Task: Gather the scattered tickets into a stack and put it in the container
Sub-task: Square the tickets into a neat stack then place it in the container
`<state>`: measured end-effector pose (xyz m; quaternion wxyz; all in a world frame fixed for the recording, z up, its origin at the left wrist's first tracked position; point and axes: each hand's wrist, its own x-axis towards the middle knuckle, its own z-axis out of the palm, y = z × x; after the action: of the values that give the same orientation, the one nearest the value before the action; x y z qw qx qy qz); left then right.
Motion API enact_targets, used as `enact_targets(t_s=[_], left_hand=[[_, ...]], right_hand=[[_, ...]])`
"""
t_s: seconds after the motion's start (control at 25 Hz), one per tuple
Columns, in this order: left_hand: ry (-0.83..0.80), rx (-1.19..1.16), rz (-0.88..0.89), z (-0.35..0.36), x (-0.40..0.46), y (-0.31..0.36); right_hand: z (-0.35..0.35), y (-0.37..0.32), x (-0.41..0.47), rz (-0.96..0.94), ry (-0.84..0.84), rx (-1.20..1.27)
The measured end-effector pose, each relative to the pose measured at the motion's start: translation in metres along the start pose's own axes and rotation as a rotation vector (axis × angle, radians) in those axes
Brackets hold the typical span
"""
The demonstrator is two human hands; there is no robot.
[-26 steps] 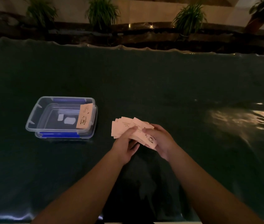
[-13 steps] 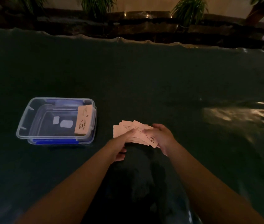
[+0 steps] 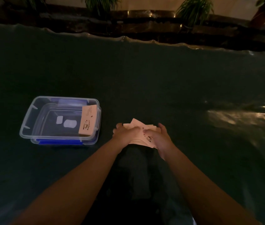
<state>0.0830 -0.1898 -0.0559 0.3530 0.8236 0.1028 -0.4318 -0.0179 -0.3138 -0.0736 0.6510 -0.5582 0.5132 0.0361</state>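
Observation:
A loose bundle of pale pink tickets sits between both hands just above the dark green tablecloth. My left hand presses on its left side and my right hand cups its right side; the fingers hide much of the bundle. To the left stands a clear plastic container with blue clips. One ticket leans against its right inner wall.
The dark green cloth covers the whole table, with a wrinkled far edge and a light glare at the right. Potted plants and a dark ledge stand beyond the table. Two white labels show on the container's floor.
The fanned tickets have been squeezed into a tighter bundle. Both hands closed in around it and lowered toward the cloth. The camera shifted slightly.

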Motion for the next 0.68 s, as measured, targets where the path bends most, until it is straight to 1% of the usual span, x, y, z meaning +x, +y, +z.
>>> enact_targets(t_s=[0.16, 0.28, 0.4, 0.48, 0.68], left_hand=[[-0.009, 0.026, 0.042, 0.009, -0.002, 0.005], [-0.030, -0.032, 0.028, 0.003, -0.001, 0.004], [-0.069, -0.107, 0.011, -0.004, -0.002, -0.002], [-0.124, -0.140, 0.004, -0.009, -0.004, -0.008], [-0.229, -0.193, 0.021, -0.019, -0.014, -0.029]], right_hand=[[0.005, 0.003, 0.004, 0.000, -0.025, 0.026], [0.003, 0.002, 0.003, 0.023, -0.006, 0.014], [-0.001, 0.005, 0.001, 0.085, -0.024, -0.023], [-0.004, 0.008, -0.005, 0.120, -0.071, -0.044], [-0.016, 0.019, -0.031, 0.204, -0.262, -0.093]])
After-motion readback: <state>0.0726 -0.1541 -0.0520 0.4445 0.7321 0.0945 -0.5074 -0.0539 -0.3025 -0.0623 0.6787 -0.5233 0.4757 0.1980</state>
